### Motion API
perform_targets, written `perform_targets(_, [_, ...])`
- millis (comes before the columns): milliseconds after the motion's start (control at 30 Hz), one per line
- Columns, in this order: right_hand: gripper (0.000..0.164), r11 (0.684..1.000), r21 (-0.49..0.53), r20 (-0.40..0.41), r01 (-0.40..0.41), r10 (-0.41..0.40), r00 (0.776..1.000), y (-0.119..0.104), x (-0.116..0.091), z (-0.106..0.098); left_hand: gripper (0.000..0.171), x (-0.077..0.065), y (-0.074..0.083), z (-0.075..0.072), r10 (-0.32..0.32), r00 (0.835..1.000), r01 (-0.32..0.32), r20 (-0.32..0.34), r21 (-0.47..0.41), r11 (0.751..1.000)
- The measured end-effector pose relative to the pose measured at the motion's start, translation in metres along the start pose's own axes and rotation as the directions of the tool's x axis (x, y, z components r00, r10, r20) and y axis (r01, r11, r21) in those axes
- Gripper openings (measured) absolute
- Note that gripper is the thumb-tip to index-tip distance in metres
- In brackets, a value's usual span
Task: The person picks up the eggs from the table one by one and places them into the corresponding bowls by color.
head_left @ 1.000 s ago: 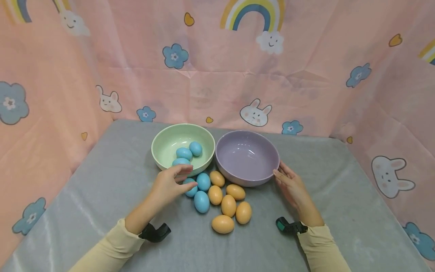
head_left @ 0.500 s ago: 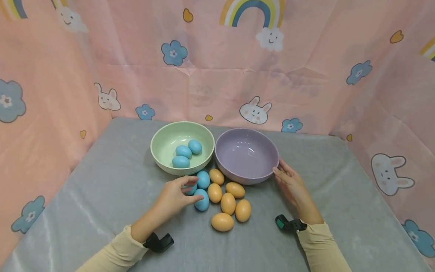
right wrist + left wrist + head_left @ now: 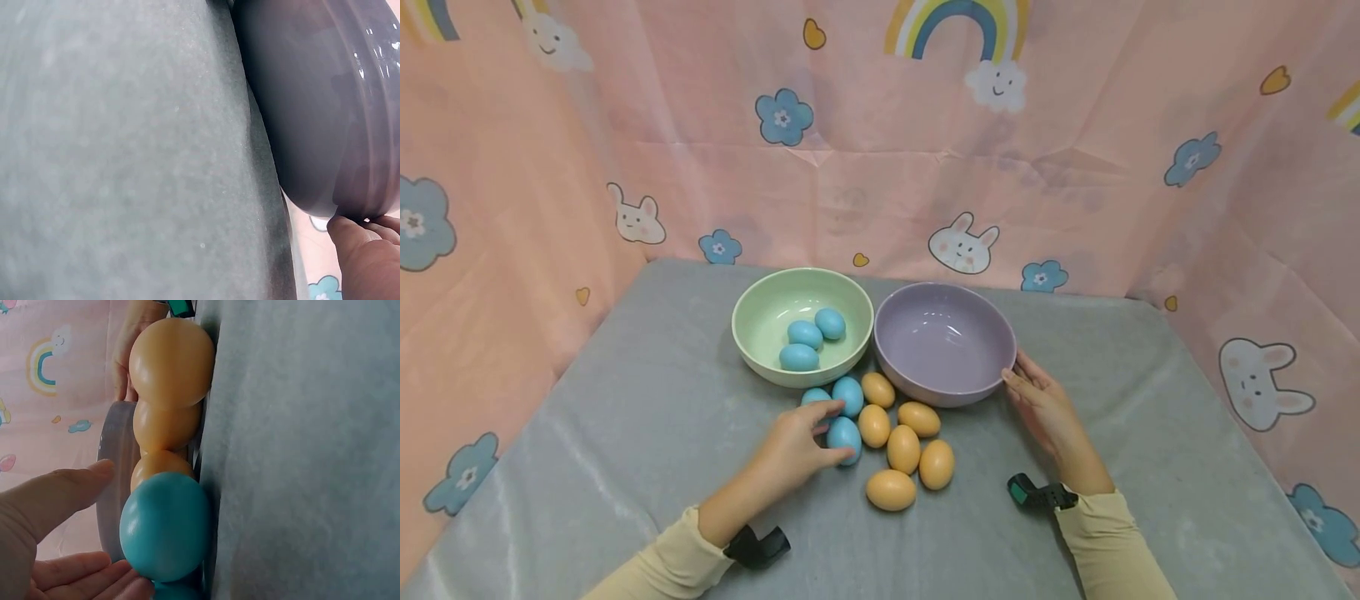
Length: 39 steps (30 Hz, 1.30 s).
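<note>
My left hand (image 3: 790,450) reaches round a blue egg (image 3: 846,437) on the cloth, thumb on the near side. In the left wrist view the thumb (image 3: 65,494) stands apart from that egg (image 3: 165,528), while the fingertips lie close by its lower side; contact is unclear. Two more blue eggs (image 3: 847,395) sit just beyond, one partly hidden by the fingers. My right hand (image 3: 1048,417) rests its fairly straight fingers and thumb against the outer right side of the purple bowl (image 3: 943,342). The right wrist view also has fingertips touching the bowl's wall (image 3: 312,125).
A green bowl (image 3: 752,325) with 3 blue eggs (image 3: 800,357) stands left of the purple one, almost touching it. Several orange eggs (image 3: 903,450) lie in front of the purple bowl. Grey cloth (image 3: 647,400) covers the table, and a patterned pink curtain (image 3: 880,200) closes off the back.
The left hand has moved from the green bowl's front edge toward me and right, to the nearest blue egg. My right hand stays at the purple bowl. The eggs have not moved.
</note>
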State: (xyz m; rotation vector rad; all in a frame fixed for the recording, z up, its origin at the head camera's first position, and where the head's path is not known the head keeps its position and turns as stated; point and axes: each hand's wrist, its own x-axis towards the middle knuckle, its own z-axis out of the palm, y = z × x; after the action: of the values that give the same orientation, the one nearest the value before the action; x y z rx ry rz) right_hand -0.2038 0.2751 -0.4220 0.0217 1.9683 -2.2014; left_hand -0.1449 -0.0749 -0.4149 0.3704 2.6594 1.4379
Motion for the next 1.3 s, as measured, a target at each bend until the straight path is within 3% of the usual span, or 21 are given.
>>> perform_targets(200, [0.072,1.000,0.010,0.005,0.008,-0.008,1.000,0.0016,0.0010,-0.0004,0.065,-0.0022,0.0019,0.0030,0.036,0.999,-0.035,-0.004,0.125,0.992])
perform_targets(400, [0.072,1.000,-0.005,0.005,0.016,-0.016,1.000,0.0023,0.0013,-0.0007,0.065,-0.0035,0.0000,0.0067,0.084,0.996,-0.087,0.023,0.196,0.977])
perform_targets(900, [0.072,0.999,-0.009,0.022,0.038,-0.038,0.999,0.0040,0.0017,-0.0021,0.063,-0.0046,0.0008,0.0098,0.133,0.990,-0.140,0.045,0.251,0.958])
perform_targets(1133, [0.073,1.000,0.002,0.017,0.030,-0.030,0.999,0.0035,0.0010,-0.0016,0.052,-0.0055,0.0021,0.0097,0.166,0.983,-0.183,0.081,0.302,0.935])
perform_targets(1300, [0.073,1.000,0.007,0.015,0.026,-0.026,1.000,0.0030,0.0008,-0.0007,0.051,-0.0061,0.0011,0.0103,0.174,0.982,-0.189,0.076,0.300,0.935])
